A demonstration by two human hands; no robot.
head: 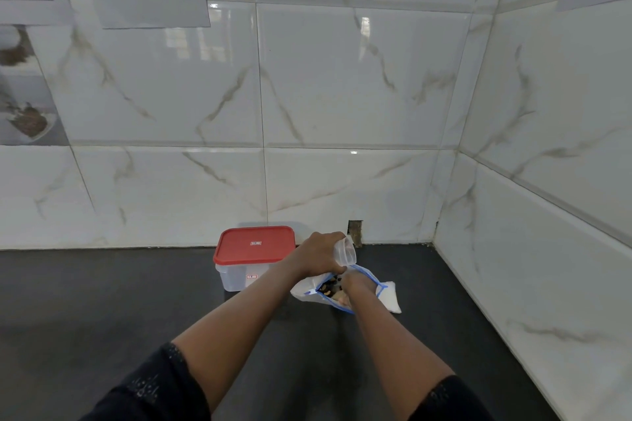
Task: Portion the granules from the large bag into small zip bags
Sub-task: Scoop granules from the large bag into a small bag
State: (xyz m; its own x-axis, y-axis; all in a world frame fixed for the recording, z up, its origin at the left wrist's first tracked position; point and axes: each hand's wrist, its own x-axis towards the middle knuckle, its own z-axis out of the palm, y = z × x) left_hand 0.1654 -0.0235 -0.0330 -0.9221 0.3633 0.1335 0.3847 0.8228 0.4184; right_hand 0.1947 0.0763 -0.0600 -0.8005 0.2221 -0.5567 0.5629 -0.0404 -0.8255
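My left hand (318, 255) grips a clear plastic cup (346, 251), tipped with its mouth down over a small zip bag (307, 292) with a blue zip strip. The bag lies on the dark counter near the back wall, its mouth open, with dark and tan granules (330, 287) showing inside. My right hand (355, 287) holds the bag's mouth open at its right edge; its fingers are partly hidden inside the bag. More white plastic (391, 297) lies just right of the bag.
A clear plastic container with a red lid (254, 244) stands just left of the hands against the tiled back wall. A second tiled wall closes the right side. The dark counter (102, 311) stretches left and toward me. Papers hang on the wall at upper left.
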